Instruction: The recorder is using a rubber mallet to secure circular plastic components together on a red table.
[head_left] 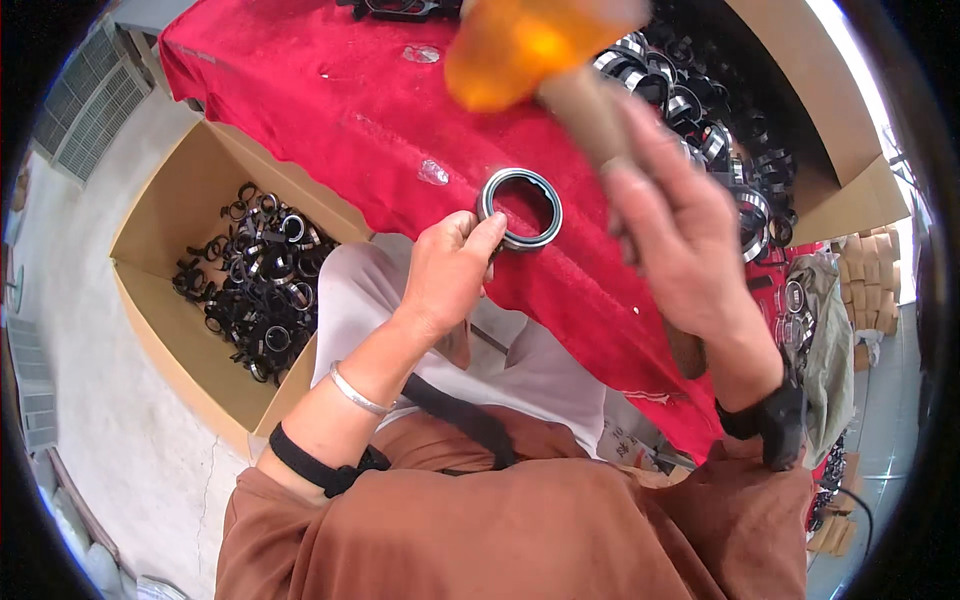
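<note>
My left hand (448, 262) pinches the near left rim of a metal ring (551, 226), black inside with a shiny outer band. The ring sits on or just above the red cloth (330, 110); I cannot tell which. Raised to the right of the ring, my right hand (672, 215) is wrapped round the wooden handle of a mallet (590, 118). The mallet's amber, see-through head (520, 50) is smeared by motion and hangs over the cloth beyond the ring.
A cardboard box (160, 330) full of black and silver rings stands on the floor at left. Another large carton (800, 60) with many similar rings lies at the far right. Scraps of clear plastic (432, 172) lie on the cloth. Brown bundles (868, 280) are stacked at right.
</note>
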